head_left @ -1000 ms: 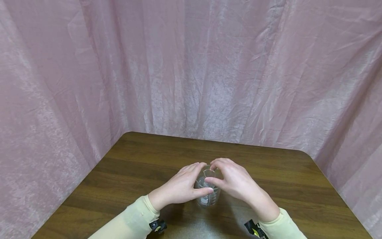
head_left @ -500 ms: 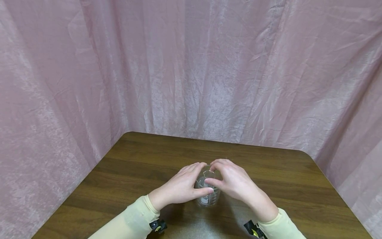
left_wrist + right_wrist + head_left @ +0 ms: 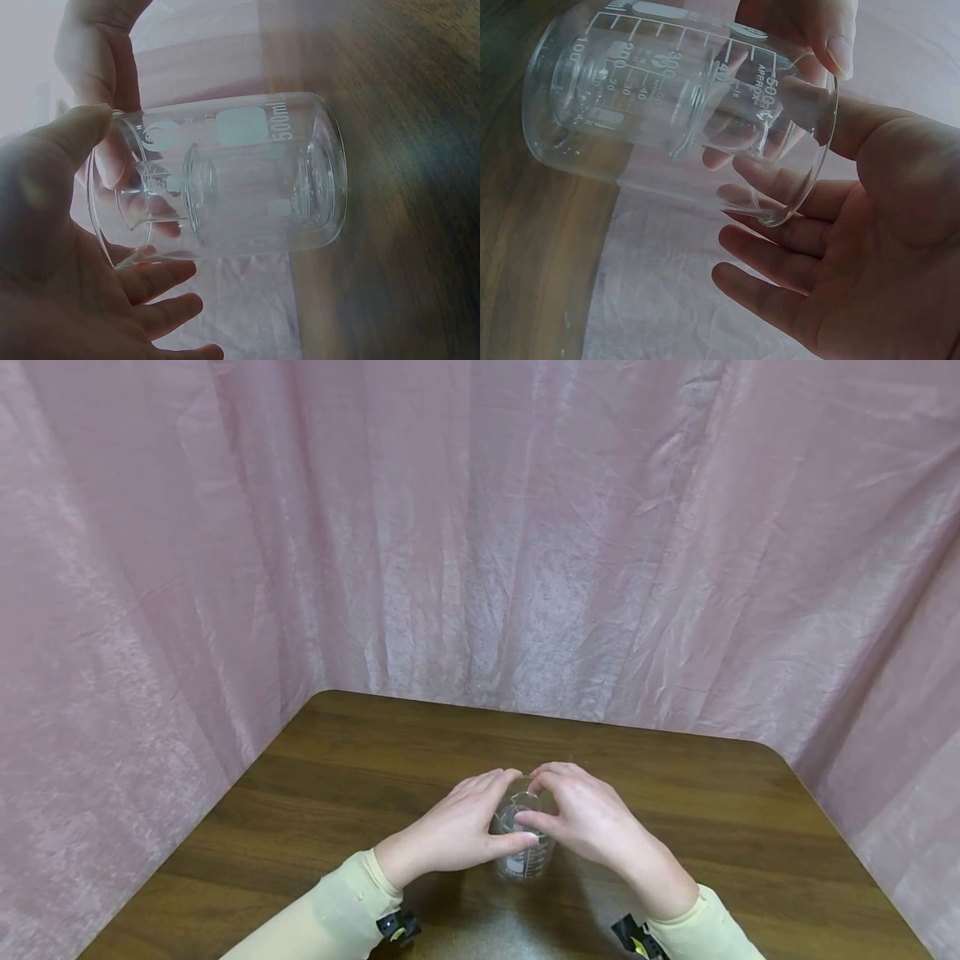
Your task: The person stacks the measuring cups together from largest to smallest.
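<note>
A clear glass beaker marked 500 ml stands upright on the wooden table. My left hand holds its rim from the left, thumb on the near side and fingers round the far side. A smaller beaker sits inside, near the bottom. Above it, within the large beaker's mouth, shows the rim of a third, smaller glass beaker. Thumb and index finger of my right hand reach into the mouth and pinch this smallest beaker. The other right fingers extend outside the large rim, as the right wrist view shows.
The brown wooden table has rounded far corners. Pink velvety curtains hang behind it and on both sides. A black wrist mount is strapped at each pale yellow sleeve.
My right hand has sunk very slightly, and the smallest beaker's rim with it. My left hand stays on the large beaker. The head view has shifted a little.
</note>
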A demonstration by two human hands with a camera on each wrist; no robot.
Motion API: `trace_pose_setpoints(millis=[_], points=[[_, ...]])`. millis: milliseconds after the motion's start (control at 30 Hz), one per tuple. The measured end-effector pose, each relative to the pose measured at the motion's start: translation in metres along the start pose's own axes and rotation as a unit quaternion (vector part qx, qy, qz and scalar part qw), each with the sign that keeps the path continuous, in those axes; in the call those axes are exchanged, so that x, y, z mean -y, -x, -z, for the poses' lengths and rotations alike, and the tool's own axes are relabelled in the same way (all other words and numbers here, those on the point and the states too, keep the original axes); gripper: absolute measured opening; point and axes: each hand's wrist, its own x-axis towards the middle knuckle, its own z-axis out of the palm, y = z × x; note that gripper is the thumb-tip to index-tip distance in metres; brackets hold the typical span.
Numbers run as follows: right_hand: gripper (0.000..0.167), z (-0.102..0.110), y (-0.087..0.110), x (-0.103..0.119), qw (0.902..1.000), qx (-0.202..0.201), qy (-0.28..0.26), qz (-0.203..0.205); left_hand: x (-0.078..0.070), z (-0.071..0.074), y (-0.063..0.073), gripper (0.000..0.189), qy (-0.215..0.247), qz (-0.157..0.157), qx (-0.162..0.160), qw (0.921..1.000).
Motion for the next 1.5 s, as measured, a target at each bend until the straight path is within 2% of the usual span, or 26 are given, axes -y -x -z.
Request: trace_pose_setpoints(millis=[867, 1500], points=[[0.026, 0.006, -0.011, 0.007, 0.9979, 0.058, 0.026, -0.016, 0.0, -0.001, 0.001, 0.09, -0.003, 0.009, 0.004, 0.9999], [0.025, 0.007, -0.018, 0.015, 0.9946, 0.081, 0.056, -0.032, -0.002, 0.002, 0.002, 0.092, -0.008, 0.01, 0.007, 0.9999]])
